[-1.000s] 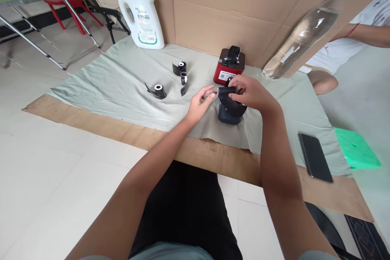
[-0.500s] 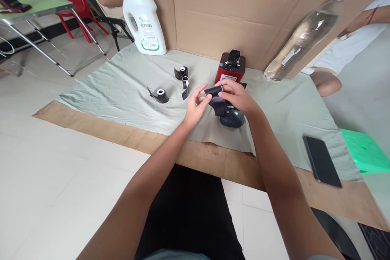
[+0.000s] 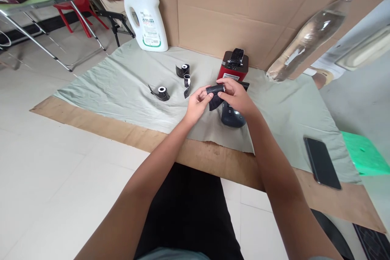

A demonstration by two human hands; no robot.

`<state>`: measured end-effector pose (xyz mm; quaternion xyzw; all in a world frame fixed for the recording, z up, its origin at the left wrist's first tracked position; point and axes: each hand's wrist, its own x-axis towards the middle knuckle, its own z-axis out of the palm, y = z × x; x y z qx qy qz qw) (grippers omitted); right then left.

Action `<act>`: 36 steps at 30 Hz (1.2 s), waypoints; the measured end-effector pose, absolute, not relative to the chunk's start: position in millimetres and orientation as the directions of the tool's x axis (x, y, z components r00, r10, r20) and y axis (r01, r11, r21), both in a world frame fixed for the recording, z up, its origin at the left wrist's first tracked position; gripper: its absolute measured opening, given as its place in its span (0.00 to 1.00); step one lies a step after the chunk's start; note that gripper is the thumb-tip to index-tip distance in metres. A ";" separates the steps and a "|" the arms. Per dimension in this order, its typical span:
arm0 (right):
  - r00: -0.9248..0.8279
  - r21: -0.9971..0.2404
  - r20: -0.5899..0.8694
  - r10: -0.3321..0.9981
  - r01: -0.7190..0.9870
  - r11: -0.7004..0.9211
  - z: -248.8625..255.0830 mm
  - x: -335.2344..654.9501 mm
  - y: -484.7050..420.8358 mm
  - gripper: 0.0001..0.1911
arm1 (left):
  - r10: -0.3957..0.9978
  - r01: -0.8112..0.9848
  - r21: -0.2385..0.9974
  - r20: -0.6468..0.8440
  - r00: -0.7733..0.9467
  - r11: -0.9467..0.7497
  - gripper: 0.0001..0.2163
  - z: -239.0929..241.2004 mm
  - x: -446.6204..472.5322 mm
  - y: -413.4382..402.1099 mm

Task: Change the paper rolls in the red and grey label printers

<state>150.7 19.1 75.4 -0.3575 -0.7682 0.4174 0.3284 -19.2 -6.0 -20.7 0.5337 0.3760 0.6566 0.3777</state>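
Observation:
Between my two hands is a small roll of black film (image 3: 215, 89), held lengthwise above the cloth. A loose black strip (image 3: 215, 102) hangs from it. My left hand (image 3: 197, 105) pinches the roll's left end between thumb and fingers. At the right end, the thumb and fingers of my right hand (image 3: 237, 95) close on it. Just below my right hand lies a dark handheld device (image 3: 232, 116), partly covered by the hand. Behind the hands stands a small red and black box-shaped machine (image 3: 232, 72) with a black strip coming out of its top.
Left of my hands, several black rolls, one with a white core (image 3: 162, 90), lie on the grey-green cloth (image 3: 122, 85). A white detergent bottle (image 3: 146, 16), a cardboard wall (image 3: 225, 12) and a tilted clear bottle (image 3: 307, 40) stand behind. A phone (image 3: 322, 162) lies right. A seated person is beyond.
Both hands keep hold of the roll. The hanging strip now looks shorter, uncovering more of the dark device. At the right, the other person's arm has left the view and a pale object shows there.

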 end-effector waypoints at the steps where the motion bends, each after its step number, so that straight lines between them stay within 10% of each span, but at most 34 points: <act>1: -0.504 -0.880 0.201 0.840 0.283 0.381 75.3 150.3 19.4 0.21 | 0.901 -0.084 0.901 0.412 -0.134 -0.425 0.29 -20.5 -19.4 -6.7; 14: -0.636 -0.916 0.001 0.772 0.309 0.256 98.7 175.7 17.2 0.12 | 0.714 0.235 0.676 0.631 0.305 -0.698 0.34 4.6 -30.9 -33.0; 36: -0.526 -0.876 -0.011 0.850 0.416 0.246 87.5 180.8 29.0 0.17 | 0.747 0.444 0.619 0.630 0.212 -0.648 0.35 -1.7 -24.3 -34.5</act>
